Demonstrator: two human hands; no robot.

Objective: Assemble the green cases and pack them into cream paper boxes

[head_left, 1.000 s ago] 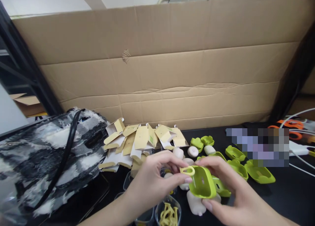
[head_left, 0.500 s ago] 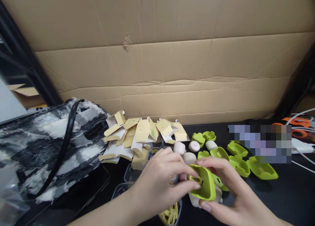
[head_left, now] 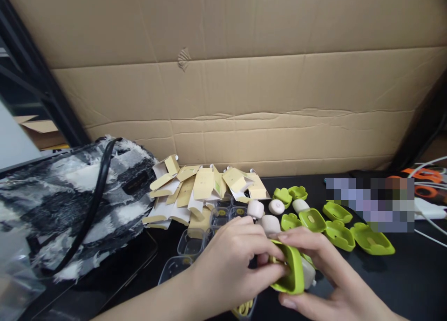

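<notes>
both hands meet at near centre over the black table (head_left: 412, 274). left hand (head_left: 232, 260) pinches the near edge of a lime-green moulded plastic shell (head_left: 291, 269); right hand (head_left: 324, 274) cups it from the right, fingers closed around it. more green shells (head_left: 337, 232) lie just right. folded tan card pieces (head_left: 202, 188) sit far left, beside a black-and-white fuzzy bag (head_left: 70, 200).

Smooth plastic green shell (head_left: 291, 269) — matt corrugated cardboard (head_left: 244, 78), fuzzy cloth bag (head_left: 70, 195)
</notes>
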